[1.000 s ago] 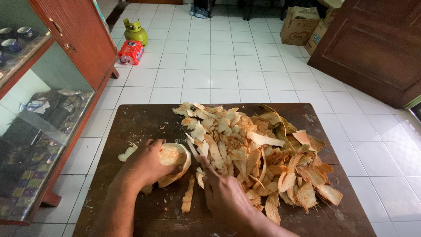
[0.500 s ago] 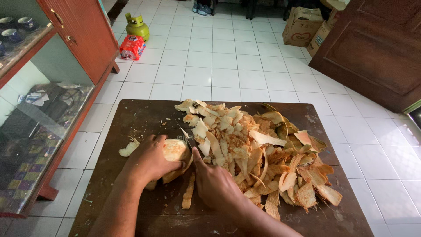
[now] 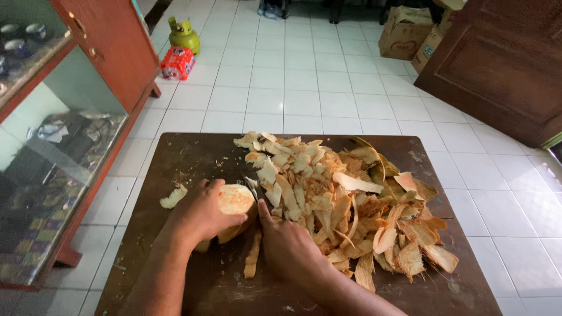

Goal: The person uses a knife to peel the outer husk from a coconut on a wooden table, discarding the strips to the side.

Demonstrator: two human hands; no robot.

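A floor of white square ceramic tiles (image 3: 304, 88) fills the room; at the upper right stands a dark brown panelled wooden door (image 3: 497, 64), and along the left edge a red-brown wooden cabinet with glass-fronted shelves (image 3: 70, 105); in the foreground sits a low dark brown wooden table (image 3: 193, 155), scuffed and stained, taking up most of the lower half of the view. Over the table's middle and right side spreads a broad heap of pale tan and orange fibrous husk shavings (image 3: 351, 210), reaching from the far edge almost to the near right corner; brown cardboard boxes (image 3: 404, 35) stand on the floor at the upper right beside the door.

The left hand (image 3: 202, 213) is closed over a husked, pale cream and orange coconut (image 3: 234, 202), pressing it down on the table just left of the heap, the fingers wrapped across its top and near side; the right hand (image 3: 287, 246) is clenched around the handle of a knife with a short steel blade (image 3: 252, 186), the thumb stretched forward along it; the blade lies against the right flank of the coconut, its tip pointing away from the person, though the handle itself is hidden inside the fist.

On the floor at the upper left stand a small green gas canister (image 3: 183, 35) and, just in front of it, a red shrink-wrapped pack (image 3: 177, 62); a long narrow strip of husk (image 3: 252, 257) lies on the table between the two hands, and a small whitish chunk of husk (image 3: 172, 197) rests left of the left hand.
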